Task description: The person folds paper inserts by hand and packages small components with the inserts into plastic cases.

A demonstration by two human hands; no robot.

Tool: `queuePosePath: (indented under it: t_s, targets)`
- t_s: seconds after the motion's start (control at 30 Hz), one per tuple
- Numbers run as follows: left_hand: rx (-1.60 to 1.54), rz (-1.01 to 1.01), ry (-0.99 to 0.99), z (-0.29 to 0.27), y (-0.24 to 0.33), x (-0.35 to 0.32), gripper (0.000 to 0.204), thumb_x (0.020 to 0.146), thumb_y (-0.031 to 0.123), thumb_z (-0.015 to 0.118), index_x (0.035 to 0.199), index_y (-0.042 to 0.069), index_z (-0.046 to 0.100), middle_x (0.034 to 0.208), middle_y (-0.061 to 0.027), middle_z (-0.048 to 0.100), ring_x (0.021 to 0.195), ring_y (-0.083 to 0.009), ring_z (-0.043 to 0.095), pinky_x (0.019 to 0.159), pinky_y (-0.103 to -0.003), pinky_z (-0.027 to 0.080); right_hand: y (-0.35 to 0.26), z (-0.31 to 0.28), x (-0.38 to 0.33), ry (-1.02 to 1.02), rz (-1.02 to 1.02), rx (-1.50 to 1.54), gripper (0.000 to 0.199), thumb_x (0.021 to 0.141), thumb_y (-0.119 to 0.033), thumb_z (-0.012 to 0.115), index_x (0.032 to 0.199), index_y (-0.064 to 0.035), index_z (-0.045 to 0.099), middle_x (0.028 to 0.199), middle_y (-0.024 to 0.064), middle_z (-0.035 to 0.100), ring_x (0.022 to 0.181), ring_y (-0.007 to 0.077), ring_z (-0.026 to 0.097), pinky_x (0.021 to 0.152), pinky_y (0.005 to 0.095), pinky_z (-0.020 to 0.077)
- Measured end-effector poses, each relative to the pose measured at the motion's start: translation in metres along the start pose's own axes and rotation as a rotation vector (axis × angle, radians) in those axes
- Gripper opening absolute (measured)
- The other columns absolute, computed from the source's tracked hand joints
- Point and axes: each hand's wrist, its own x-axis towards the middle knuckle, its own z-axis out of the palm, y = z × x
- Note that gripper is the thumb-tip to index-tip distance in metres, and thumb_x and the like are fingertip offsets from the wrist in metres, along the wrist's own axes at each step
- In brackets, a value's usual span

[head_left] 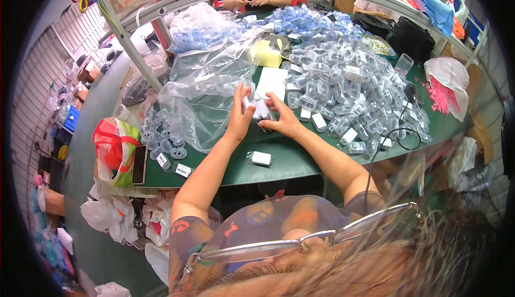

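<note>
Over the middle of the table, a blurred bunch of small clear plastic cases with white labels (261,110) is between my two hands. My left hand (239,114) grips its left side, fingers pointing up and thumb bent inward. From the other side my right hand (284,120) curls round it, thumb below and forefinger above. The exact number of cases is hidden by the fingers. Nearer to me lies a single case with a white label (261,158). Just beyond my hands is a white flat sheet or card (272,81).
A big heap of clear cases (343,82) covers the right side. Left are a clear plastic bag (198,104), loose clear plastic pieces (163,136), a phone (139,165) and a carrier bag (115,149). A black cable (394,131) loops right. Another person's hands (252,1) show beyond.
</note>
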Motion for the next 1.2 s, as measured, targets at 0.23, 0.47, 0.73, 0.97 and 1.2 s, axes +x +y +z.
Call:
queuePosePath:
  t_s: [0.23,0.47,0.73,0.97,1.2]
  targets:
    - [0.061,-0.009,0.096,0.023,-0.01,0.006,0.079,0.106,0.064,0.036,0.153,0.0,0.038,0.132,-0.0178,0.058,0.126,-0.0265,0.054,0.11,-0.04,0.04,0.009,0.007,-0.005,-0.095,-0.078,-0.18,0.113,0.071,-0.044,0.091,0.155,0.002,0.033,0.148,0.0266,0.049,0.139,0.0374,0.05,0.113,0.0422,0.0408]
    - [-0.126,0.089,0.089,0.046,-0.031,-0.002,0.091,0.1,0.072,0.041,0.156,0.001,0.03,0.137,-0.019,0.052,0.129,-0.0281,0.05,0.113,-0.043,0.036,0.005,0.002,-0.006,-0.068,-0.102,-0.308,0.11,0.07,-0.041,0.09,0.155,0.0011,0.033,0.149,0.0249,0.049,0.135,0.0417,0.051,0.111,0.0451,0.0433]
    - [-0.423,-0.023,0.107,0.054,0.024,0.039,0.088,0.1,0.071,0.043,0.161,0.01,0.023,0.155,-0.0178,0.041,0.144,-0.0311,0.04,0.12,-0.045,0.029,0.001,-0.012,-0.007,-0.078,0.168,-0.035,0.085,0.075,-0.031,0.083,0.145,0.0006,0.047,0.131,0.0147,0.065,0.119,0.0276,0.064,0.103,0.0384,0.0495]
    - [-0.339,-0.307,-0.244,0.027,0.01,0.038,0.097,0.092,0.053,0.071,0.162,0.01,0.02,0.151,-0.0228,0.05,0.14,-0.0349,0.05,0.115,-0.047,0.039,0.007,-0.025,-0.011,-0.388,0.273,0.47,0.072,0.078,-0.021,0.078,0.143,-0.0036,0.051,0.131,0.0095,0.065,0.12,0.0205,0.062,0.106,0.0378,0.048]
    - [-0.371,-0.448,-0.047,0.03,0.01,0.03,0.057,0.097,0.027,0.071,0.144,0.005,0.05,0.124,-0.0193,0.07,0.108,-0.0263,0.071,0.092,-0.039,0.058,0.006,-0.018,-0.006,-0.408,0.403,0.6,0.07,0.085,-0.027,0.078,0.144,-0.0027,0.049,0.125,0.0096,0.065,0.11,0.0178,0.064,0.094,0.033,0.0526]
